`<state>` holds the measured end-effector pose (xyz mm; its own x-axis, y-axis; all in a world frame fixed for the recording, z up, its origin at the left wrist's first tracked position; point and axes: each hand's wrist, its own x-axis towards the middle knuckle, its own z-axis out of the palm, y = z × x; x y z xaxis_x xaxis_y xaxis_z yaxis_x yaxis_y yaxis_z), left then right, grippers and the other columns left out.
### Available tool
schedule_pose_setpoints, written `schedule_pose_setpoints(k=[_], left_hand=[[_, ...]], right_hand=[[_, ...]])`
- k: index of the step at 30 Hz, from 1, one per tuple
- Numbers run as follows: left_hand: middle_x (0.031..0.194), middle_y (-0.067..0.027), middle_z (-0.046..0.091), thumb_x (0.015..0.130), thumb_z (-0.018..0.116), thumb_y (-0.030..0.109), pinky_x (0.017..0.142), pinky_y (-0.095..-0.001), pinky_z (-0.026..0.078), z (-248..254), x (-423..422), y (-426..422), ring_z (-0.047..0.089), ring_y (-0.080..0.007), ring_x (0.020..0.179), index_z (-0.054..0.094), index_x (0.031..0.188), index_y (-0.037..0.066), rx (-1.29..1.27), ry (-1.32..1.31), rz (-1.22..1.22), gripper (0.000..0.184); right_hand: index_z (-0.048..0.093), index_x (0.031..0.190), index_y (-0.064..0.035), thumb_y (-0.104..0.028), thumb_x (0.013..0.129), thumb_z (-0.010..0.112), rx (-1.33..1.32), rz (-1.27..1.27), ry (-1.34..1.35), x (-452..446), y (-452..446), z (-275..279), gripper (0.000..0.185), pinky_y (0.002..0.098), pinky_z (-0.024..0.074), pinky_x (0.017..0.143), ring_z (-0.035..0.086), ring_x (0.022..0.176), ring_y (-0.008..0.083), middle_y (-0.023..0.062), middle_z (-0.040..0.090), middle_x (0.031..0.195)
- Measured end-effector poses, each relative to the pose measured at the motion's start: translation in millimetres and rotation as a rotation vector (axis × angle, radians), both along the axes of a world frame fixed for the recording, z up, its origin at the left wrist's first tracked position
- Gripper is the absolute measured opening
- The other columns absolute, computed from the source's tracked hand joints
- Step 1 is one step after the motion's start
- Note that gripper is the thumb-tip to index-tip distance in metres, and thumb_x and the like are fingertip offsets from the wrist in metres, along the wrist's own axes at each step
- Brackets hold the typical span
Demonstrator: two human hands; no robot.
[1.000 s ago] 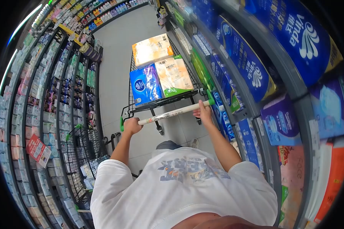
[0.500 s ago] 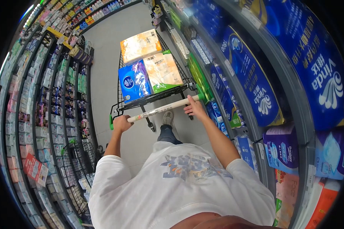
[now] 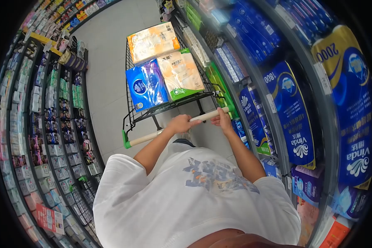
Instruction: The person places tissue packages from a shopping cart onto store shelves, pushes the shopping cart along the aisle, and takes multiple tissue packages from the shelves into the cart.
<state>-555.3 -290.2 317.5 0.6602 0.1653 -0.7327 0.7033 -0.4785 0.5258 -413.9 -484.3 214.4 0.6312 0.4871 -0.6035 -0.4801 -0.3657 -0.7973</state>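
Observation:
A black wire shopping cart point(image 3: 130, 114) carries a blue tissue pack point(image 3: 146, 85), a cream pack with a green edge point(image 3: 180, 73) and an orange-and-white pack point(image 3: 153, 42). Its pale handle bar point(image 3: 144, 139) has green ends and slants up to the right. My left hand point(image 3: 182, 124) is closed over the middle of the bar, with its thumb toward the right. Near the right end, my right hand point(image 3: 222, 120) is closed round the same bar. Part of the bar is hidden behind my left hand and forearm.
Shelves of large blue tissue packs point(image 3: 291, 115) stand close on the right. Small packages fill the left shelves point(image 3: 49, 136), with a red sign point(image 3: 49, 219) low down. A wire basket point(image 3: 84, 198) is at lower left; grey floor point(image 3: 107, 62) runs ahead.
My left hand has moved from the bar's left end to its middle. My right hand's fingers have closed on the bar. The shelves have slid backward past me.

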Motion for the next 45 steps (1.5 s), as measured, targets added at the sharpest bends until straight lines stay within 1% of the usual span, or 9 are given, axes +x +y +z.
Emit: schedule_pose_setpoints(k=[3, 14, 19, 21, 25, 29, 36, 42, 45], left_hand=[[0.079, -0.0176, 0.068, 0.080, 0.051, 0.074, 0.072, -0.0419, 0.051, -17.7, 3.0, 21.6, 0.067, -0.0324, 0.079, 0.070, 0.093, 0.002, 0.153, -0.171, -0.027, 0.075], [0.079, -0.0193, 0.068, 0.080, 0.048, 0.076, 0.071, -0.0435, 0.050, -10.7, 18.1, 48.2, 0.066, -0.0350, 0.080, 0.071, 0.093, 0.003, 0.166, -0.140, -0.089, 0.078], [0.079, -0.0158, 0.068, 0.081, 0.047, 0.076, 0.074, -0.0411, 0.050, -23.8, 15.2, 46.7, 0.067, -0.0315, 0.083, 0.069, 0.091, 0.005, 0.207, -0.156, -0.136, 0.075], [0.084, -0.0150, 0.069, 0.082, 0.059, 0.066, 0.073, -0.0371, 0.051, -47.3, 18.0, 50.4, 0.067, -0.0284, 0.078, 0.067, 0.096, 0.003, 0.145, -0.328, 0.013, 0.065], [0.098, -0.0158, 0.066, 0.081, 0.076, 0.032, 0.076, -0.0336, 0.052, -25.8, 71.5, 47.1, 0.064, -0.0231, 0.084, 0.062, 0.108, -0.002, -0.030, -0.711, 0.148, 0.045], [0.104, -0.0154, 0.066, 0.083, 0.074, 0.022, 0.080, -0.0340, 0.051, 26.7, 157.1, 9.3, 0.064, -0.0239, 0.089, 0.060, 0.113, -0.002, -0.048, -1.015, -0.050, 0.040], [0.111, -0.0140, 0.062, 0.080, 0.072, 0.007, 0.089, -0.0348, 0.047, 175.9, 253.5, -103.9, 0.060, -0.0243, 0.100, 0.060, 0.113, -0.001, -0.102, -1.549, -0.299, 0.036], [0.125, -0.0139, 0.058, 0.083, 0.068, 0.004, 0.098, -0.0354, 0.043, 269.2, 322.5, -159.6, 0.054, -0.0251, 0.117, 0.057, 0.123, -0.002, -0.138, -1.921, -0.244, 0.042], [0.135, -0.0185, 0.051, 0.085, 0.065, 0.005, 0.103, -0.0376, 0.040, 296.8, 360.5, -173.2, 0.050, -0.0275, 0.124, 0.047, 0.133, -0.003, -0.049, -1.977, -0.186, 0.053]], right_hand=[[0.064, 0.094, 0.0047, -0.054, 0.092, 0.047, 0.005, -0.067, 0.049, 4.2, 26.8, 3.8, 0.062, 0.0301, 0.0511, 0.056, 0.066, 0.060, 0.0205, 0.0158, 0.068, 0.075], [0.062, 0.099, 0.0038, -0.057, 0.091, 0.052, -0.034, -0.169, -0.017, -5.3, 30.2, 17.2, 0.062, 0.0262, 0.0505, 0.057, 0.063, 0.065, 0.0157, 0.0096, 0.065, 0.080], [0.063, 0.102, -0.0003, -0.038, 0.092, 0.061, -0.085, -0.148, -0.117, -24.2, -60.6, -27.4, 0.039, 0.0246, 0.0507, 0.062, 0.065, 0.070, 0.0165, 0.0110, 0.068, 0.085], [0.063, 0.102, -0.0001, -0.029, 0.092, 0.063, -0.122, -0.203, -0.196, -24.6, -103.3, -37.3, 0.031, 0.0247, 0.0514, 0.063, 0.065, 0.072, 0.0157, 0.0100, 0.068, 0.085], [0.063, 0.100, 0.0008, -0.015, 0.091, 0.063, -0.215, -0.408, -0.396, -22.3, -196.5, -25.2, 0.018, 0.0258, 0.0533, 0.066, 0.063, 0.075, 0.0138, 0.0069, 0.067, 0.086], [0.065, 0.097, 0.0014, -0.016, 0.091, 0.062, -0.157, -0.709, -0.650, 0.1, -251.5, 48.7, 0.019, 0.0252, 0.0496, 0.065, 0.065, 0.072, 0.0128, 0.0065, 0.068, 0.081], [0.065, 0.098, 0.0021, -0.012, 0.092, 0.062, -0.081, -1.054, -0.959, 3.9, -281.7, 252.6, 0.016, 0.0241, 0.0500, 0.074, 0.064, 0.081, 0.0100, 0.0049, 0.068, 0.088], [0.065, 0.100, 0.0022, -0.008, 0.091, 0.063, -0.138, -1.173, -1.483, -1.5, -343.0, 366.4, 0.014, 0.0245, 0.0493, 0.080, 0.063, 0.089, 0.0117, 0.0077, 0.067, 0.098], [0.061, 0.110, 0.0024, -0.011, 0.087, 0.066, -0.387, -1.281, -1.685, 9.9, -378.7, 399.9, 0.027, 0.0296, 0.0491, 0.086, 0.062, 0.098, 0.0188, 0.0137, 0.063, 0.110]])
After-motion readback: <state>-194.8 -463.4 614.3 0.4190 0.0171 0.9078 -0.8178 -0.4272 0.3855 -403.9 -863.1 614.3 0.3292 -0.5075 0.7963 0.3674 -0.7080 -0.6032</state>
